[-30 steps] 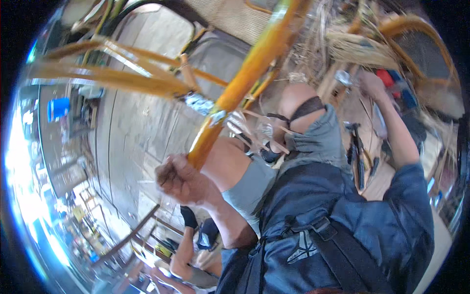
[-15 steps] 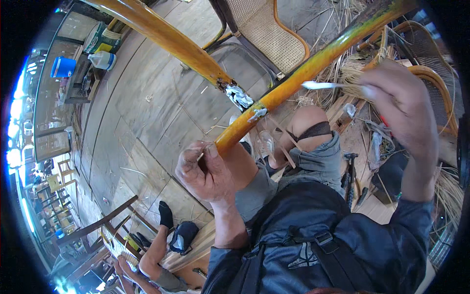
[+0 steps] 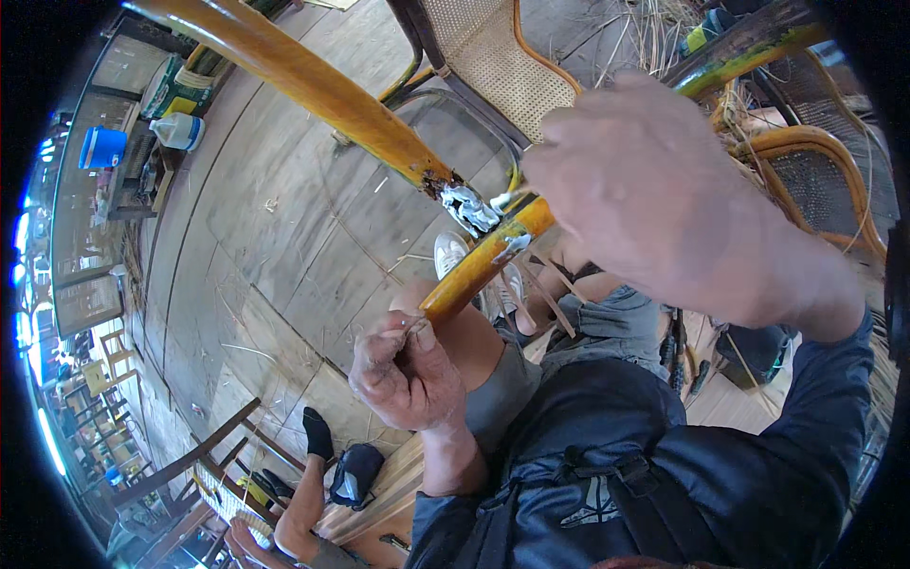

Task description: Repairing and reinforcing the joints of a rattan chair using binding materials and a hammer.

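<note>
My left hand (image 3: 408,375) is closed on the near end of a glossy yellow-brown pole (image 3: 479,273) that slants up to the right. A second pole (image 3: 303,81) meets it at a joint, its end smeared with grey-white paste (image 3: 469,209). More of that paste sits on the slanted pole beside the joint. My right hand (image 3: 635,185), slightly blurred, pinches a thin stick and covers most of it. The stick's white-coated tip (image 3: 502,201) is right at the joint. Past my right hand, the slanted pole has a dark, greenish stretch.
A cane-seated chair (image 3: 488,66) stands beyond the joint, another cane chair (image 3: 815,180) at right. At far left are a blue bucket (image 3: 102,148) and a white jug (image 3: 177,131). Another person's leg (image 3: 305,493) and a wooden chair frame (image 3: 190,455) are lower left.
My right hand has swung left and inward, bringing the stick's white tip from the right side to the joint. My left hand stays on the pole's end.
</note>
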The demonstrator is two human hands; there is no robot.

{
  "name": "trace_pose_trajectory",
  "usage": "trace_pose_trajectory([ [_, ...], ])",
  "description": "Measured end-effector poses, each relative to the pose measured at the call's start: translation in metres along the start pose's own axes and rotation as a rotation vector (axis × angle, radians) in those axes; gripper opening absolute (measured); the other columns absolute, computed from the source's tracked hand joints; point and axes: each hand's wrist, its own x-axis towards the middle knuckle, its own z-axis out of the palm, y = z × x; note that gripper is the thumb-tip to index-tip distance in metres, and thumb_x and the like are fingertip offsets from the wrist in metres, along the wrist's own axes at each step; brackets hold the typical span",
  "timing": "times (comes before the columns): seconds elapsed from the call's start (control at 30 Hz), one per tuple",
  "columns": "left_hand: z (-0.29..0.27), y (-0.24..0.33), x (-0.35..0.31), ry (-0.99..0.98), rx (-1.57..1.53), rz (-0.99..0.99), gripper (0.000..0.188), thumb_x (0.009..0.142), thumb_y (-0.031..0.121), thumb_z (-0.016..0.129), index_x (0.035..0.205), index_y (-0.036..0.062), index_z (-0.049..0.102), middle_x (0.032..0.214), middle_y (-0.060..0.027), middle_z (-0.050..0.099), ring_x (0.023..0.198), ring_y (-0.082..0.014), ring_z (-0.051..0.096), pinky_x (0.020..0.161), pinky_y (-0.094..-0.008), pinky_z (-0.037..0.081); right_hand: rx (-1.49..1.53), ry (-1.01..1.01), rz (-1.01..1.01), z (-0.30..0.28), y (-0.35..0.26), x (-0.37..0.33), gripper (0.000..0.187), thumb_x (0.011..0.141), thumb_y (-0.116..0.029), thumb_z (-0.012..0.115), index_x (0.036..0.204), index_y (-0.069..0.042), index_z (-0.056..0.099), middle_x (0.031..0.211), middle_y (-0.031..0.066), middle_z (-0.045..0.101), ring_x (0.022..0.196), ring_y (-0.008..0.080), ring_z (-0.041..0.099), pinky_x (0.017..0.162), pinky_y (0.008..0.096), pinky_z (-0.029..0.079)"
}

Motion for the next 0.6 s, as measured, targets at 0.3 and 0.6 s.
trace_pose_trajectory([
  [0.3, 0.003, 0.000, -0.003, 0.070, -0.063, -0.010, 0.019, 0.082, 0.000, 0.063, 0.091, 0.0005, 0.047, 0.086, -0.0138, 0.055, 0.078, -0.0217, 0.058, 0.070, -0.0325, 0.050, -0.028, -0.009, -0.123, 0.024, 0.011, 0.022, 0.011, 0.068, -0.016, 0.060, 0.075, -0.009, 0.054, 0.068, 0.0048, 0.053, 0.070, 0.0211, 0.057, 0.068, 0.0347, 0.043],
  [0.6, 0.008, -0.001, 0.000, 0.138, -0.153, 0.034, 0.016, 0.082, 0.000, 0.062, 0.089, 0.0001, 0.048, 0.077, -0.0089, 0.052, 0.073, -0.0215, 0.058, 0.068, -0.0343, 0.051, 0.005, 0.047, -0.128, 0.007, 0.015, 0.005, 0.010, 0.066, -0.015, 0.064, 0.069, -0.007, 0.059, 0.064, 0.0072, 0.056, 0.067, 0.0228, 0.061, 0.063, 0.0355, 0.046],
])
